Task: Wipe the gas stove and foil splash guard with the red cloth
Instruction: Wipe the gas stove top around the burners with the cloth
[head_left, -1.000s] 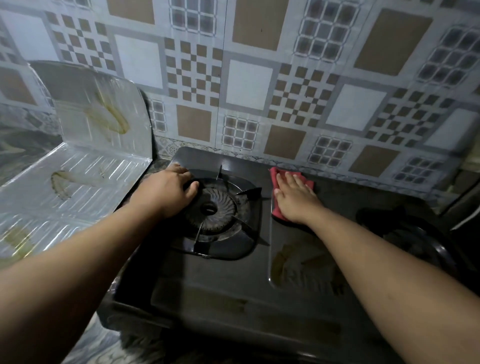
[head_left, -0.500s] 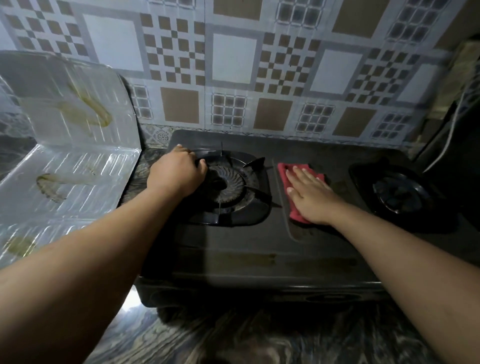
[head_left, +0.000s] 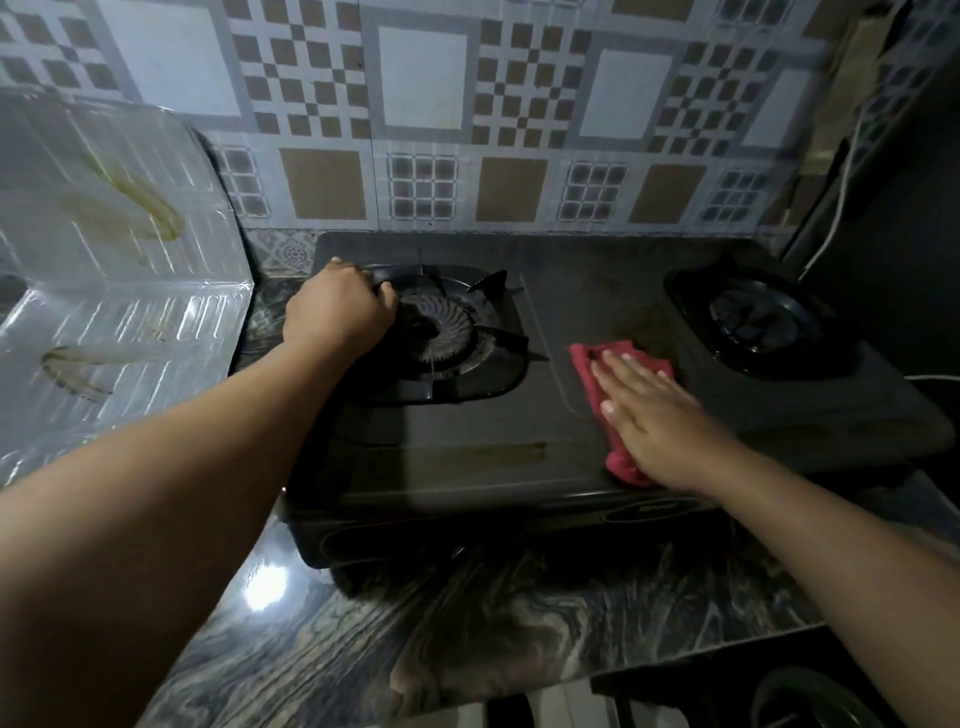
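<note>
Red cloth (head_left: 589, 364) is pressed flat on the gas stove (head_left: 519, 457) top, in the centre panel between the two burners, now close to the front edge. A second ago it was seen up near the back of that panel; it has been dragged toward the front, so one back-to-front pass of the centre strip is judged done.

Right hand (head_left: 649, 410) lies palm-down on the cloth, fingers straight and together, nothing pinched: pressure only, no grasp.

Left hand (head_left: 337, 312) is curled over the far-left rim of the left burner grate (head_left: 488, 332); it appears to be bracing the stove. Its position matches the earlier frames. What exactly is gripped under the fingers cannot be told.

Brownish streaks are still visible along the front strip of the stove top, so more passes are judged needed there. The right burner (head_left: 758, 322) area looks untouched.

Foil splash guard (head_left: 130, 322) stands just left of the stove, folded at the corner; yellow-brown stains are visible on both panels. That part of the task is judged not yet started.

Containers: none clearly seen. A dark rounded object is at the bottom-right edge, below the marbled countertop (head_left: 467, 623); it is too dark to identify and no contents are visible.
</note>
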